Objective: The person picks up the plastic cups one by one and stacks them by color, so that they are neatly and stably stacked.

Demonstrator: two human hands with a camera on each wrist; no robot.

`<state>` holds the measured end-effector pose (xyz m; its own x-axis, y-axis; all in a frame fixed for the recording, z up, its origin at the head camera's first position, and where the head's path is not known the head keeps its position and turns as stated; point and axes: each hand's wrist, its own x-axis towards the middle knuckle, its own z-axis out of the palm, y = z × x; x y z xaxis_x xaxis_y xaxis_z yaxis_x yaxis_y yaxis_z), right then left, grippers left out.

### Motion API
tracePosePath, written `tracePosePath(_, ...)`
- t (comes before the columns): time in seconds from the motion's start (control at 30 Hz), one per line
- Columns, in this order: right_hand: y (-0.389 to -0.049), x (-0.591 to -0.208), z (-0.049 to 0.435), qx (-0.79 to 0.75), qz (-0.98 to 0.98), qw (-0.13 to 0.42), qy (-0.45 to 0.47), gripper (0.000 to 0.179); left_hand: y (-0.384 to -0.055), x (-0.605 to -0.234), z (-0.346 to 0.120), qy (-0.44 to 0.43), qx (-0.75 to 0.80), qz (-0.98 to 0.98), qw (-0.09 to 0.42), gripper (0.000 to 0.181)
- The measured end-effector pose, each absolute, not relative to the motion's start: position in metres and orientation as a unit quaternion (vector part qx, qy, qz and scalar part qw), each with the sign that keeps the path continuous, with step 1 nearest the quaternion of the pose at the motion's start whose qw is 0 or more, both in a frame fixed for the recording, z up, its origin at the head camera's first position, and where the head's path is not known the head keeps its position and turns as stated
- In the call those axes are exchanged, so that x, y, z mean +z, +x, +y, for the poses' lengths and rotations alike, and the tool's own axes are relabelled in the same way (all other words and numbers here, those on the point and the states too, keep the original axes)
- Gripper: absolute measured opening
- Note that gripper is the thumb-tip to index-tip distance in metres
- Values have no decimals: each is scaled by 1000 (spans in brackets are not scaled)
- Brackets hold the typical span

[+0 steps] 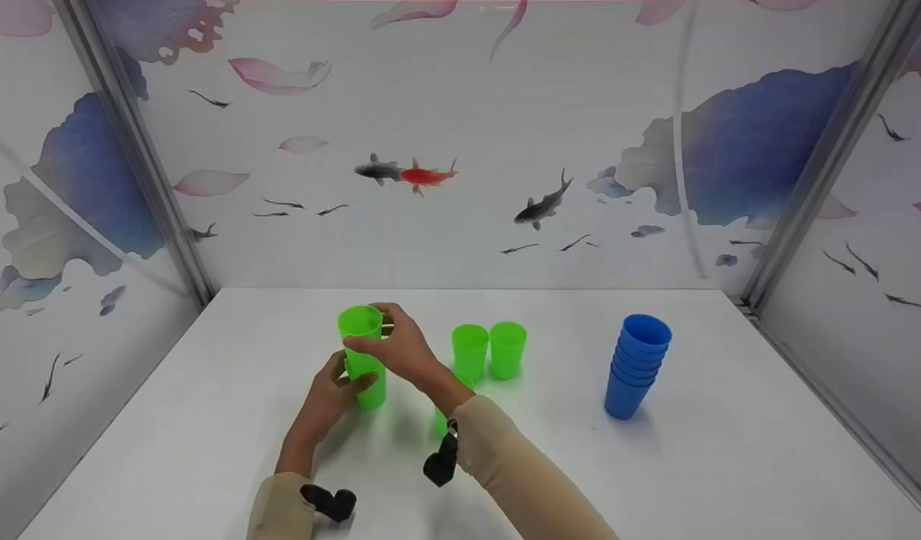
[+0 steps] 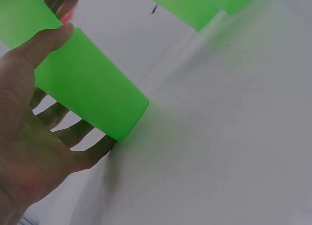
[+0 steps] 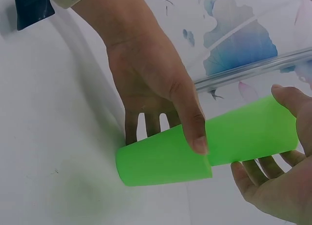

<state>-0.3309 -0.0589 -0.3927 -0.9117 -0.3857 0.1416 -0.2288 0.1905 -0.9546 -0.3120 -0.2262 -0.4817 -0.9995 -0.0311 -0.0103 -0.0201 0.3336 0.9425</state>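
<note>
Two green cups are joined one above the other, the bottom of the upper cup [image 1: 361, 324] inside the rim of the lower cup [image 3: 161, 161]. My left hand [image 1: 327, 401] holds the lower cup, thumb on one side and fingers on the other; its base meets the table in the left wrist view. Higher up, my right hand [image 1: 400, 346] grips the upper cup near its rim between thumb and fingers. Two more green cups, a left one [image 1: 470, 351] and a right one [image 1: 508, 349], stand side by side. Another green cup [image 1: 440, 421] is mostly hidden by my right forearm.
On the right of the white table [image 1: 730, 450] rises a stack of several nested blue cups [image 1: 637, 367], leaning slightly in view. Painted panels with fish and petals wall the table at the back [image 1: 460, 255] and both sides. Black wrist devices sit on both sleeves.
</note>
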Motion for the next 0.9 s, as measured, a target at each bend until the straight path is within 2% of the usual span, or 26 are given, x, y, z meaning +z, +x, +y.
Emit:
tracePosePath(0.6, -329, -409, -61, -589, 782, 59, -195, 71, -312, -481, -226, 20, -567, -823, 6, 92)
tracePosePath(0.9, -328, -402, -45, -606, 766, 55, -206, 68, -314, -485, -226, 10, -586, -810, 19, 83)
